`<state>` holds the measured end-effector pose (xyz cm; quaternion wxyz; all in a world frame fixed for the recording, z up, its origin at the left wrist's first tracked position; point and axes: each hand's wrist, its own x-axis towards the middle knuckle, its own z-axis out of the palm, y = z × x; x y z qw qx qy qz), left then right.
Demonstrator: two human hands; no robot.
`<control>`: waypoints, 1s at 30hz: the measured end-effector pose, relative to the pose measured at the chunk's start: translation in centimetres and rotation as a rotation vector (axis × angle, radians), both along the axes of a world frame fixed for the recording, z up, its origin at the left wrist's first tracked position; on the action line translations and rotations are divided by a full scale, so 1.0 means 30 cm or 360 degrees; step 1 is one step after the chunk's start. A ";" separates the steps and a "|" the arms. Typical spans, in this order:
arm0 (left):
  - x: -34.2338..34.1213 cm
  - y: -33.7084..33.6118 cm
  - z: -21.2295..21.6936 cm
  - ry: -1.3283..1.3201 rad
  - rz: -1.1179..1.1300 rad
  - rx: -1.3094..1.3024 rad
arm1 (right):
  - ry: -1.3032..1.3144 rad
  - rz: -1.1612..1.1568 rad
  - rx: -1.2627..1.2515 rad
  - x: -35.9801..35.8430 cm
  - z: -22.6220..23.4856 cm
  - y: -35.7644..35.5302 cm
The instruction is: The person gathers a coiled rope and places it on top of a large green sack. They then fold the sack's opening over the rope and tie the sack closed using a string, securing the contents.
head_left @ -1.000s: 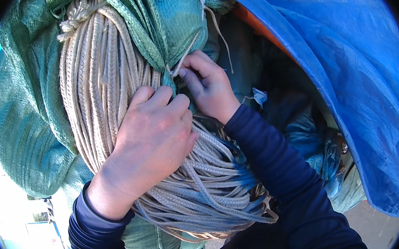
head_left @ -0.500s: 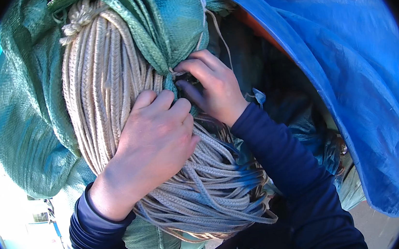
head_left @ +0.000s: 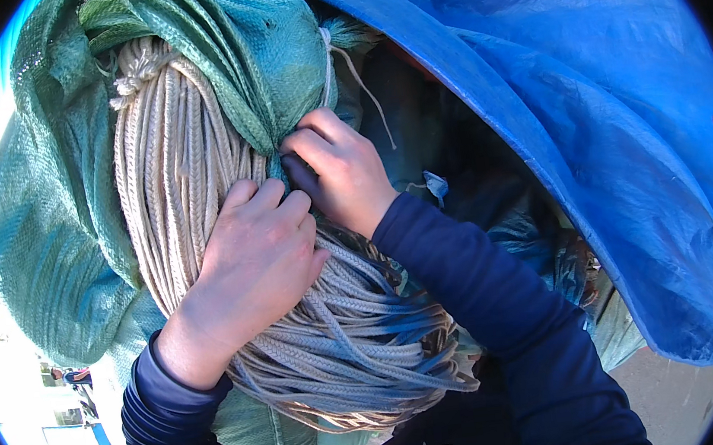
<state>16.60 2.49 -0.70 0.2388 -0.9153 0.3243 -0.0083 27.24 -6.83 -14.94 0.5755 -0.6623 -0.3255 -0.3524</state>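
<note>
A large bundle of beige braided rope (head_left: 168,164) runs down and curves to the right, bound by a knot at its upper end. Green woven sack (head_left: 242,87) cloth drapes around its top and is bunched into a narrow neck beside the rope. My left hand (head_left: 261,263) lies over the rope, fingers curled closed at the lower end of this bunched neck; its fingertips are hidden. Just above and to the right, my right hand (head_left: 341,172) pinches the gathered cloth with thumb and bent fingers. Whatever tie lies under those fingers is hidden.
A blue tarp (head_left: 571,113) hangs along the right, its edge curving over a dark hollow holding bundled material. A loose white string (head_left: 369,91) dangles above my right hand. Another green sack (head_left: 261,432) stands below the rope. Grey ground (head_left: 670,398) shows at lower right.
The view has shifted, so the rope's top sits lower and the hands appear further left. My right hand's fingers have closed in on the gathered sack cloth; my left hand keeps its grip.
</note>
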 end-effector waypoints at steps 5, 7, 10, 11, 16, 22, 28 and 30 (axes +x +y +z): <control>-0.004 0.017 -0.012 0.0025 -0.0004 -0.0136 | 0.0133 -0.0067 0.0026 -0.018 0.020 0.027; -0.005 0.021 -0.015 0.0010 -0.0014 -0.0130 | 0.0148 -0.0035 0.0050 -0.018 0.019 0.028; -0.005 0.021 -0.015 -0.0001 -0.0031 -0.0138 | 0.0064 0.0096 0.0073 -0.011 0.008 0.011; -0.004 0.020 -0.014 0.0011 -0.0023 -0.0135 | 0.0012 0.0059 0.0200 -0.009 0.000 0.004; -0.002 0.007 -0.003 0.0062 0.0043 -0.0086 | 0.0545 0.0096 0.0614 -0.019 -0.060 0.024; 0.004 -0.010 0.005 0.0163 0.0163 -0.0014 | 0.0447 0.0183 0.0454 -0.002 -0.116 0.081; 0.006 -0.023 0.011 0.0221 0.0259 0.0022 | 0.0675 0.0602 0.0578 0.011 -0.097 0.054; 0.006 -0.025 0.012 0.0232 0.0283 0.0026 | 0.0605 0.0639 0.0516 0.023 -0.093 0.042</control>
